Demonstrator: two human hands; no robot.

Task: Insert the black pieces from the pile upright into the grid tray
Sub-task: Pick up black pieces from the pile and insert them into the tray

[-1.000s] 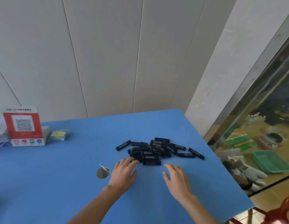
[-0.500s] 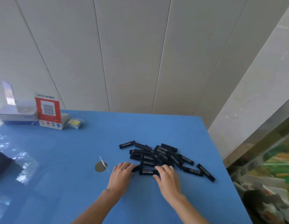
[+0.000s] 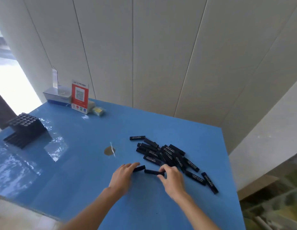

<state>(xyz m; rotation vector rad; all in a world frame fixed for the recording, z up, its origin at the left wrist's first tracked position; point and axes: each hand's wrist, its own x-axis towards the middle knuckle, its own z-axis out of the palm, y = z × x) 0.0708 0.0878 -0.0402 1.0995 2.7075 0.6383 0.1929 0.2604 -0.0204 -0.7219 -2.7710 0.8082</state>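
Black pieces [image 3: 167, 155] are lying in a loose pile on the blue worktop [image 3: 78, 171], where two have now been drawn out toward the person since half a second ago. Left hand [image 3: 122, 176] is covering one piece [image 3: 139, 168] with nearly straight fingers [image 3: 132, 166]. Right hand [image 3: 171, 177] is pinching another piece [image 3: 152, 172] between curled fingers and thumb. Newly in view, the grid tray [image 3: 25, 128] is sitting far left, well apart from the pile.

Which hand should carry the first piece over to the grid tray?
Left, probably. The grid tray stands far left on the blue table, on the left hand's side, which already touches a black piece. The right hand would cross over.
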